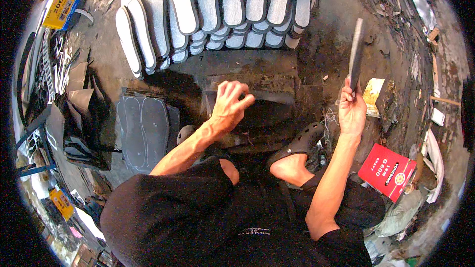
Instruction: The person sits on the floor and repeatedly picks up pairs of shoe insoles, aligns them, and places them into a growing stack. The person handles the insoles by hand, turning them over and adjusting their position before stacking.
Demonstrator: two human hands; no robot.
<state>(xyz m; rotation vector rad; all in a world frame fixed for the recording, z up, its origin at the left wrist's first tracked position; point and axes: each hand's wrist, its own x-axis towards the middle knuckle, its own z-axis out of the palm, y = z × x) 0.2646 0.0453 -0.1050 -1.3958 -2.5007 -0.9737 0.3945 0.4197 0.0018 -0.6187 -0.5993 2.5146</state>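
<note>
Black clothing (198,217) covers the wearer's lap, nearest the head camera. The left hand (231,105) curls above a dark surface (269,114); whether it grips anything I cannot tell. Well apart, the right hand (353,111) is clamped around a long grey bar (356,49), pointing away from the body. Grey sheets (143,131) with drawn sole outlines lie at left; pale insoles (208,0) are stacked beyond.

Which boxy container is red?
The red container nearest the right hand; the upper-left container and lower-left container are mostly yellow.
</note>
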